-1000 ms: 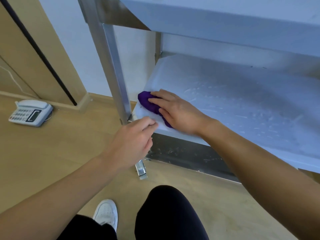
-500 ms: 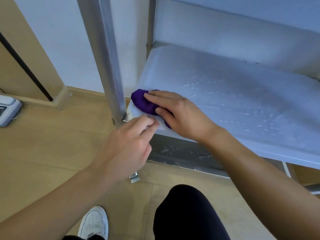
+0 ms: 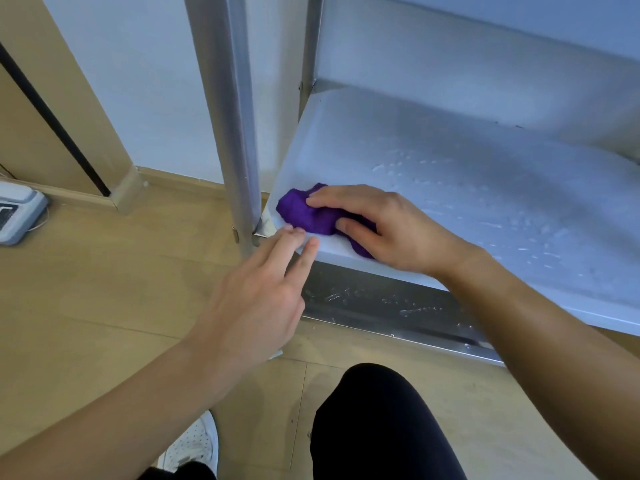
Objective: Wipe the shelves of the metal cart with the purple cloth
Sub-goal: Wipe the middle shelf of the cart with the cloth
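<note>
The purple cloth point(image 3: 306, 213) lies bunched at the front left corner of the metal cart's lower shelf point(image 3: 485, 188). My right hand point(image 3: 384, 226) lies flat on top of the cloth and presses it onto the shelf, fingers pointing left. My left hand point(image 3: 263, 299) reaches in from the lower left with straight fingers, whose tips touch the shelf's front edge just below the cloth. Water droplets cover the shelf's middle and right part.
The cart's steel leg point(image 3: 232, 116) stands just left of the cloth. A white desk phone point(image 3: 17, 216) lies on the wooden floor point(image 3: 104, 289) at far left. My dark-trousered knee point(image 3: 377, 420) and a white shoe point(image 3: 194, 445) are at the bottom.
The fingers of my left hand have straightened from a loose curl and now touch the shelf's edge. The right hand stays on the cloth at the corner. The camera has shifted to the right.
</note>
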